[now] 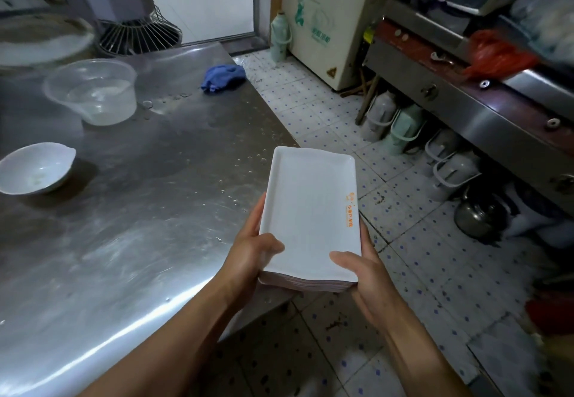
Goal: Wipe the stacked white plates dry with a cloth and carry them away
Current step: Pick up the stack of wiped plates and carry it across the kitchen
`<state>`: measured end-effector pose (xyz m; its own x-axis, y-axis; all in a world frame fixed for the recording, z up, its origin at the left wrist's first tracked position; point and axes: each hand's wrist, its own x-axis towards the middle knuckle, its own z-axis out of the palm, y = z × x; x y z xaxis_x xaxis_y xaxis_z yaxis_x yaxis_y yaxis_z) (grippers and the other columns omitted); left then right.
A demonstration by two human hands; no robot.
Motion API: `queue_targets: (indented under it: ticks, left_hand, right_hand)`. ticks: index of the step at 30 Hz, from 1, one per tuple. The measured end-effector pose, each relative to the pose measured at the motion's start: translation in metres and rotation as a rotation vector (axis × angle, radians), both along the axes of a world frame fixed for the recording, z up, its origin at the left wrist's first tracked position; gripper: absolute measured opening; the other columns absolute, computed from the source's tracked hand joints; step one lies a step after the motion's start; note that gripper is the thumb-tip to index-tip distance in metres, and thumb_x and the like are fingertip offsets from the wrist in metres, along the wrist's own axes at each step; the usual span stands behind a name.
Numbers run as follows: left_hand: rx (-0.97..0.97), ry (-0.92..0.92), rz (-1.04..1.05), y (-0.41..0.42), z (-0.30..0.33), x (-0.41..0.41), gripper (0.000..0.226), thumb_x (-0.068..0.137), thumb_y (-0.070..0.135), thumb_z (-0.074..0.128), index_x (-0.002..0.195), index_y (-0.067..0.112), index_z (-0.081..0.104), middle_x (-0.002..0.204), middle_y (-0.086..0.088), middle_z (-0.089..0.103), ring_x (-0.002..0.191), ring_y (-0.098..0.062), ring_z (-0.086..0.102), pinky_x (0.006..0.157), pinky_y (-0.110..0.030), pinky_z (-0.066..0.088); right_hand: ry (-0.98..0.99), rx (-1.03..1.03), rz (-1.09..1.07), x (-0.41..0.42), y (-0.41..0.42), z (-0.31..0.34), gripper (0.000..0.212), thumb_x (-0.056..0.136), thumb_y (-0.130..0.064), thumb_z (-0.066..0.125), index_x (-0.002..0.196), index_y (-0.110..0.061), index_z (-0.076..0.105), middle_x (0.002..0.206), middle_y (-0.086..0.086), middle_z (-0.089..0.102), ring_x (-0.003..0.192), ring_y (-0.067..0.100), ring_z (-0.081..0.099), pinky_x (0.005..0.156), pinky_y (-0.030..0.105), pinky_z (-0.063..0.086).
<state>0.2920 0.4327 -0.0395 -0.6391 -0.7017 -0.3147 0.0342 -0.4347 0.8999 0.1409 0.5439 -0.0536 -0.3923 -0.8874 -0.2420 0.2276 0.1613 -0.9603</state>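
- Location type: commercial kitchen, back-of-house food preparation area.
- Work surface: a large stainless steel table (108,226), wet with droplets, lies to the left of the left hand (251,254).
- Equipment: an industrial dough mixer (124,14) with a wire guard stands far ahead and left of the hands, at the table's far end.
- Cooking line: a long stainless range (466,86) with control knobs runs to the right of the right hand (363,278).
- Storage: several thermos jugs (403,126) and a kettle (480,213) stand on the floor under the range.
- Flooring: white tiled floor (419,272) with blue dots, stained, below the hands.
- Tableware: stacked white plates (310,210) bearing an orange printed logo, held in both hands.
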Motion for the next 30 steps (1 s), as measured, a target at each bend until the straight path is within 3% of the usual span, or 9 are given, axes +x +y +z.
queue_targets:
  ticks: [5,8,12,17,20,23,28,30]
  left_hand:
    - [-0.056,0.039,0.043,-0.004,0.032,0.003,0.082,0.072,-0.011,0.044,0.134,0.042,0.045,0.119,0.006,0.064,0.097,-0.014,0.066,0.065,-0.023,0.054]
    - [-0.090,0.079,0.097,-0.003,0.059,0.011,0.087,0.058,0.000,0.050,0.131,0.046,0.047,0.119,0.005,0.064,0.101,-0.022,0.064,0.064,-0.027,0.053]
    - [-0.134,0.119,0.172,0.000,0.099,0.030,0.088,0.054,0.003,0.050,0.129,0.050,0.047,0.123,0.002,0.060,0.105,-0.026,0.062,0.066,-0.028,0.053]
    - [-0.246,0.131,0.284,0.010,0.147,0.074,0.086,0.055,0.004,0.046,0.125,0.053,0.048,0.120,0.010,0.063,0.100,-0.015,0.065,0.062,-0.023,0.052]
    - [-0.311,0.126,0.376,0.020,0.176,0.105,0.085,0.057,0.004,0.044,0.128,0.049,0.047,0.115,0.015,0.066,0.096,-0.009,0.066,0.063,-0.022,0.053]
    - [-0.386,0.091,0.464,0.033,0.203,0.141,0.081,0.058,0.006,0.047,0.122,0.056,0.047,0.103,0.021,0.066,0.091,-0.007,0.066,0.069,-0.028,0.057]
    - [-0.435,0.063,0.635,0.064,0.239,0.203,0.089,0.056,0.011,0.052,0.132,0.055,0.038,0.124,0.007,0.057,0.107,-0.023,0.058,0.071,-0.033,0.053]
    - [-0.475,0.064,0.707,0.078,0.248,0.229,0.089,0.055,0.011,0.052,0.133,0.053,0.039,0.121,0.008,0.060,0.104,-0.022,0.060,0.067,-0.029,0.052]
  right_hand:
    - [0.011,-0.074,-0.010,0.001,-0.007,0.030,0.072,0.072,-0.010,0.058,0.134,-0.041,0.040,0.118,-0.007,0.067,0.107,0.017,0.065,0.079,0.028,0.055]
    - [0.017,-0.118,0.021,0.004,-0.012,0.058,0.071,0.073,-0.009,0.057,0.134,-0.042,0.040,0.117,-0.006,0.067,0.105,0.018,0.066,0.077,0.027,0.056]
    - [0.026,-0.145,0.113,0.016,-0.019,0.099,0.069,0.074,-0.013,0.060,0.129,-0.049,0.042,0.116,-0.002,0.067,0.104,0.024,0.066,0.080,0.039,0.057]
    - [0.123,-0.203,0.231,0.051,-0.028,0.152,0.063,0.075,-0.020,0.061,0.124,-0.055,0.044,0.116,-0.005,0.067,0.105,0.021,0.066,0.089,0.049,0.053]
    - [0.093,-0.259,0.303,0.079,-0.033,0.179,0.062,0.073,-0.016,0.061,0.123,-0.050,0.047,0.115,-0.002,0.067,0.105,0.024,0.066,0.090,0.051,0.052]
    - [0.075,-0.315,0.375,0.111,-0.038,0.204,0.065,0.071,-0.014,0.061,0.126,-0.045,0.045,0.115,-0.001,0.067,0.105,0.025,0.065,0.087,0.045,0.055]
    - [0.100,-0.404,0.552,0.168,-0.041,0.237,0.065,0.072,-0.018,0.061,0.124,-0.053,0.043,0.114,-0.007,0.067,0.103,0.016,0.066,0.081,0.031,0.056]
    - [0.077,-0.439,0.624,0.194,-0.039,0.246,0.068,0.071,-0.016,0.060,0.130,-0.043,0.042,0.116,-0.002,0.067,0.104,0.019,0.066,0.075,0.026,0.057]
